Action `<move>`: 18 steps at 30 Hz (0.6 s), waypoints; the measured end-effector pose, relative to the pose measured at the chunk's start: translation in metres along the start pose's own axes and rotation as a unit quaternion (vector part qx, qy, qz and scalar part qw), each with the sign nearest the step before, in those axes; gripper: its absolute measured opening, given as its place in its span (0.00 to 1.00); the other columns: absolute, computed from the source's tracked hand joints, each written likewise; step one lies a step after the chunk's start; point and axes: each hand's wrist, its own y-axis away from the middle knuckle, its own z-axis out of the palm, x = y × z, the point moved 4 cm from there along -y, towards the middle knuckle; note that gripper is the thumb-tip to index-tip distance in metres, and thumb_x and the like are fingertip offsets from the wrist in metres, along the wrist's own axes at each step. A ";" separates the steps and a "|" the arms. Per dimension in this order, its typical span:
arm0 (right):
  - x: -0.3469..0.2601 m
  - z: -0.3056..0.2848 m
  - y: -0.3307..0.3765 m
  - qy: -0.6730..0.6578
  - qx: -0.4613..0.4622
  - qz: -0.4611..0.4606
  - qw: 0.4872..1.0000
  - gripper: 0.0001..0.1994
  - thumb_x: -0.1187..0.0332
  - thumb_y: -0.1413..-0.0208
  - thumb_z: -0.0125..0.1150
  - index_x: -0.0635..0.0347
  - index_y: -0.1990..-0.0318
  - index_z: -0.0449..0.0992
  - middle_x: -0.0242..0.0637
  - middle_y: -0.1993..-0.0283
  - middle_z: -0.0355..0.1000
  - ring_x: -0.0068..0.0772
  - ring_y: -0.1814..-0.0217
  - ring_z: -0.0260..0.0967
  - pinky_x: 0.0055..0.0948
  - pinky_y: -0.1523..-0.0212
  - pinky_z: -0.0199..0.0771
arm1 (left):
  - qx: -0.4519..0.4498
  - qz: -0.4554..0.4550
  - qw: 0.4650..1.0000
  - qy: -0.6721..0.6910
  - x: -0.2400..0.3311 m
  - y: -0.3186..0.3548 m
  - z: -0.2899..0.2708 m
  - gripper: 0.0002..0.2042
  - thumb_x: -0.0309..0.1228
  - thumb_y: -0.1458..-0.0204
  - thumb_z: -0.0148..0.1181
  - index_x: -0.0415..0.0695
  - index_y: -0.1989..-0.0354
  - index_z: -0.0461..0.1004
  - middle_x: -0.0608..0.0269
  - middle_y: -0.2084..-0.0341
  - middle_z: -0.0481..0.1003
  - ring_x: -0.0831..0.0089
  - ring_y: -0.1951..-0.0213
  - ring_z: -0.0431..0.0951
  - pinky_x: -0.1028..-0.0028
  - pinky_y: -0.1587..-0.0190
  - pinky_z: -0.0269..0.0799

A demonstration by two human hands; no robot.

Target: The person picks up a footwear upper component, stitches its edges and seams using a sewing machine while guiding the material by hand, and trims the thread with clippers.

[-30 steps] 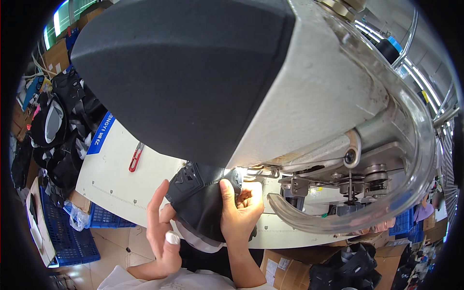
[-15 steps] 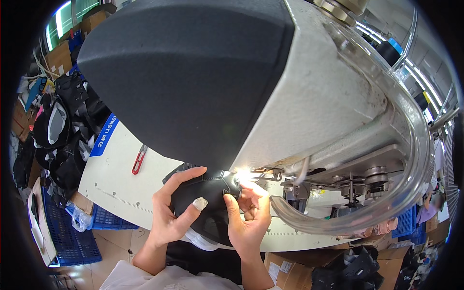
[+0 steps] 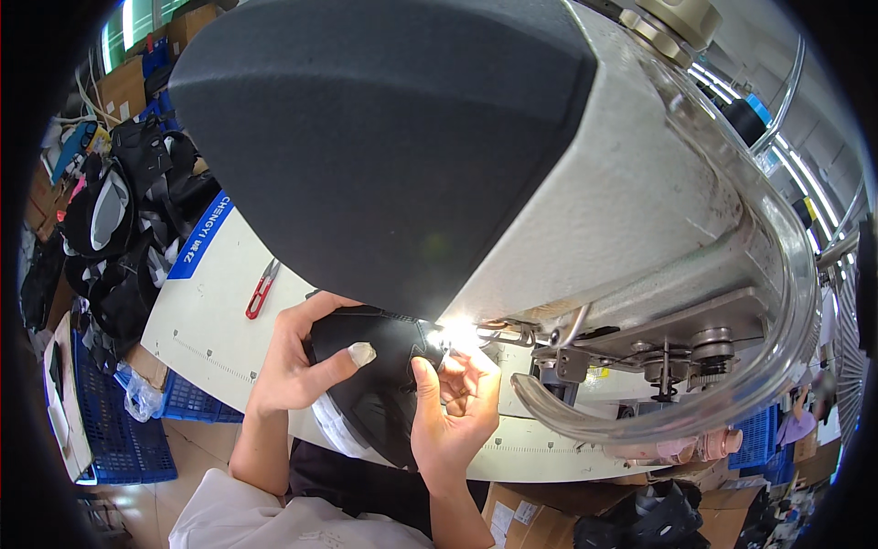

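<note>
A black, smooth leather-like piece, seemingly a shoe upper (image 3: 380,416), with a white lining (image 3: 340,430), lies under the head of a sewing machine (image 3: 393,165). My left hand (image 3: 297,361) grips its left side, fingers reaching over the far edge and the white-wrapped thumb above the surface. On the other side, my right hand (image 3: 457,407) pinches the piece's edge with curled fingers near the stitching spot. A bright lamp (image 3: 460,331) glares there and hides the needle. Red-handled thread snips (image 3: 262,291) lie on the white worktable (image 3: 206,316), left of my left hand.
A clear curved tube (image 3: 631,428) loops round the machine's right side. Black pieces (image 3: 119,229) are heaped at the left above blue crates (image 3: 123,430). Cardboard boxes (image 3: 540,517) and more black pieces (image 3: 654,522) stand at the lower right.
Both hands have shifted left and the black piece has turned slightly, with more white lining showing at its lower left. The view has tilted a little too.
</note>
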 end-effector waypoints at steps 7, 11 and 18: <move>0.000 -0.008 -0.005 -0.011 0.002 0.018 1.000 0.17 0.79 0.46 0.68 0.69 0.51 0.69 0.40 0.58 0.74 0.19 0.61 0.73 0.16 0.60 0.74 | -0.059 -0.068 0.996 -0.025 0.013 0.005 0.002 0.21 0.26 0.54 0.63 0.33 0.50 0.74 0.56 0.60 0.78 0.72 0.58 0.77 0.75 0.52 0.71; 0.001 -0.027 -0.009 -0.053 -0.030 0.127 0.990 0.18 0.81 0.47 0.67 0.70 0.48 0.72 0.41 0.56 0.75 0.20 0.59 0.73 0.19 0.56 0.76 | 0.002 -0.021 0.995 -0.094 0.026 0.031 0.027 0.24 0.23 0.52 0.61 0.33 0.43 0.71 0.52 0.53 0.76 0.71 0.50 0.76 0.73 0.46 0.69; 0.009 -0.033 -0.013 0.005 -0.071 0.072 0.995 0.18 0.83 0.47 0.67 0.68 0.48 0.75 0.32 0.58 0.72 0.18 0.56 0.70 0.19 0.53 0.75 | 0.027 0.006 0.999 -0.043 0.009 0.037 0.027 0.24 0.22 0.50 0.60 0.31 0.42 0.69 0.52 0.55 0.78 0.74 0.55 0.77 0.77 0.51 0.72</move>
